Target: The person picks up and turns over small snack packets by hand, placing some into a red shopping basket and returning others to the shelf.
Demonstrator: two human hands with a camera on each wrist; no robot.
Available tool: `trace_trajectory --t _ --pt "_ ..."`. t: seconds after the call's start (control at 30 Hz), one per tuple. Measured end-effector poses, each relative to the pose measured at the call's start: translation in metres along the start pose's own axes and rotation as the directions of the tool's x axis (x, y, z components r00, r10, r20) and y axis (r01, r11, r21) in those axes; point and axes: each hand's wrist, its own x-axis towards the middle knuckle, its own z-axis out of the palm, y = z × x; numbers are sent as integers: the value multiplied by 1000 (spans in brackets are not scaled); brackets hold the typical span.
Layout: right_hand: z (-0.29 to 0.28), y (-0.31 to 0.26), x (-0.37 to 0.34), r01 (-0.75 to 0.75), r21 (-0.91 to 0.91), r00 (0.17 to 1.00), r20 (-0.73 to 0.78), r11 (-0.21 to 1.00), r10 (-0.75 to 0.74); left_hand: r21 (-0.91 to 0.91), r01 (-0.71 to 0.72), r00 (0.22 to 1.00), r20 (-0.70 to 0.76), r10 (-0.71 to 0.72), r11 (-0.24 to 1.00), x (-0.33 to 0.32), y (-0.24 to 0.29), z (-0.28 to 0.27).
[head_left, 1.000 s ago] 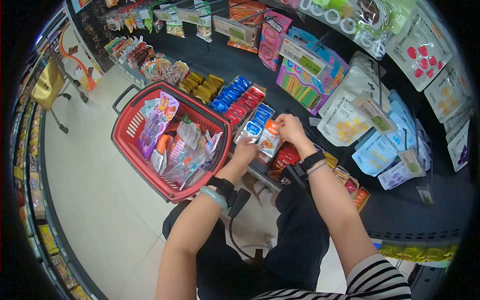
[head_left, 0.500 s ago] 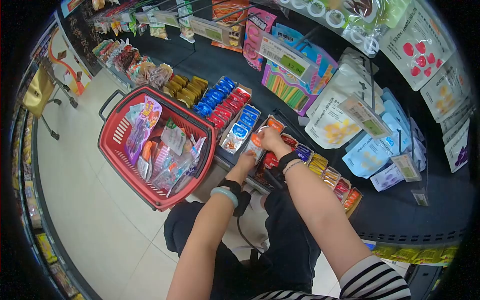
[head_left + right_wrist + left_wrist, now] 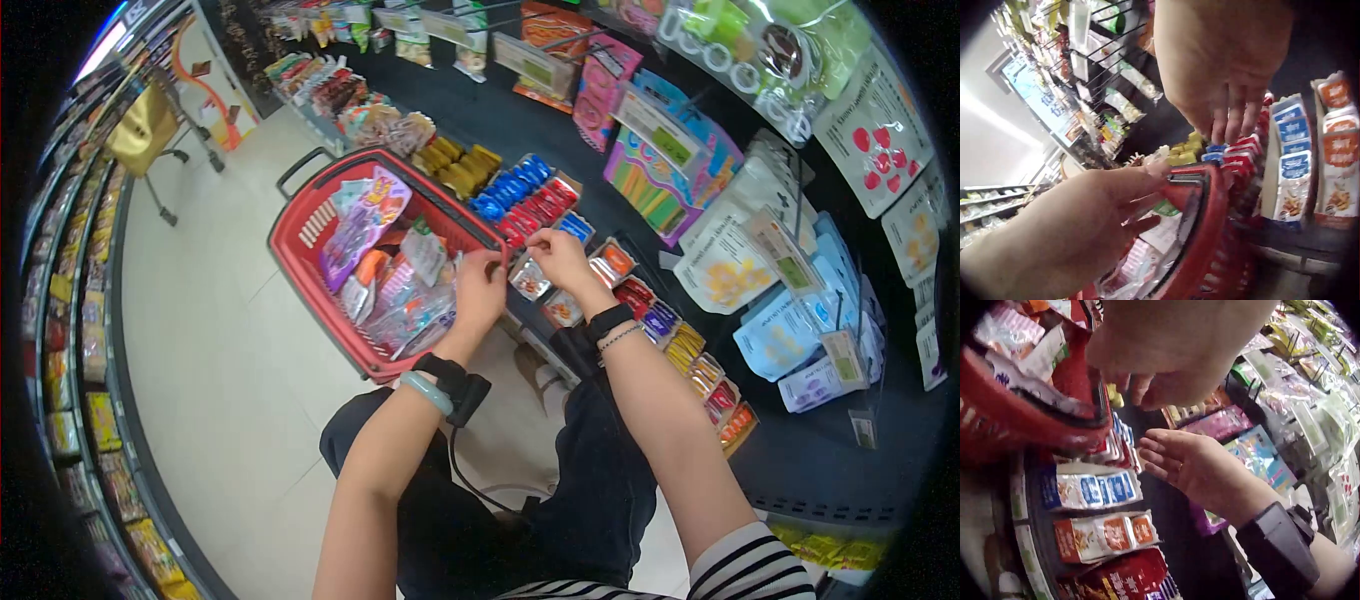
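Observation:
The left hand (image 3: pixel 480 292) is at the right-hand rim of the red basket (image 3: pixel 1210 228), fingers apart and loosely bent over the inside; whether it touches the rim is unclear. Inside the basket lie a purple bag (image 3: pixel 365 232) and clear-wrapped packets (image 3: pixel 410 315). Fingers extended, the right hand (image 3: pixel 562 262) hovers over the shelf boxes with nothing visible in it. Beneath and beside it stand blue-and-white packets (image 3: pixel 1099 490), orange-and-white packets (image 3: pixel 1113 534) and a row of red packets (image 3: pixel 545 207).
Gold packets (image 3: pixel 455 168) and wrapped sweets (image 3: pixel 385 128) line the shelf behind the basket. Bags hang on hooks above, among them a white bag (image 3: pixel 735 240) and a blue one (image 3: pixel 805 305). Farther left, a gold bag (image 3: pixel 143 130) rests by a wheeled frame.
The left hand has gone from the orange-and-white packets to the basket rim. The right hand has left those packets and shifted toward the blue and red ones. The head view has also shifted.

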Motion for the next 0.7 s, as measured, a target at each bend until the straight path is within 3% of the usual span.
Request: trace_trajectory --t 0.07,0.13,0.2,0.27,0.33,0.4,0.43,0.47,0.53,0.57,0.6,0.67,0.7 --pt "15 -26 1 64 36 998 13 997 -64 344 -41 976 -188 112 938 -1 -22 -25" --pt "33 -46 3 142 39 989 44 989 -144 471 44 975 -211 64 881 -4 -31 -58" --pt "48 -64 2 184 74 978 85 980 -190 692 135 966 -251 61 710 -14 -46 -87" --pt "66 -74 3 208 62 972 101 976 -214 788 190 978 -206 -40 586 -19 -58 -116" --pt "76 -83 1 244 80 953 164 966 -255 811 211 972 -233 -30 545 -21 -77 -134" --pt "86 -87 4 256 96 943 196 962 -270 808 241 960 -116 -255 538 -22 -82 -148" --pt "89 -89 5 252 96 939 216 963 -267 804 142 988 -146 -39 578 -24 -77 -152" --pt "92 -91 5 247 97 936 235 964 -263 807 139 989 -140 -43 574 -24 -72 -154" --pt "96 -96 3 252 67 947 186 965 -260 382 187 970 -216 -109 905 -13 -54 -157" --pt "97 -99 2 264 30 954 136 964 -266 232 105 964 -261 -42 967 -9 -56 -157" --pt "99 -99 2 262 30 955 134 965 -264 232 103 965 -258 -41 967 -8 -46 -159" --pt "103 -99 5 166 61 986 12 984 -167 -232 324 910 -189 -369 917 -6 -17 -166" --pt "106 -94 9 167 59 986 10 984 -168 -387 344 896 -138 -423 855 -4 -21 -164"
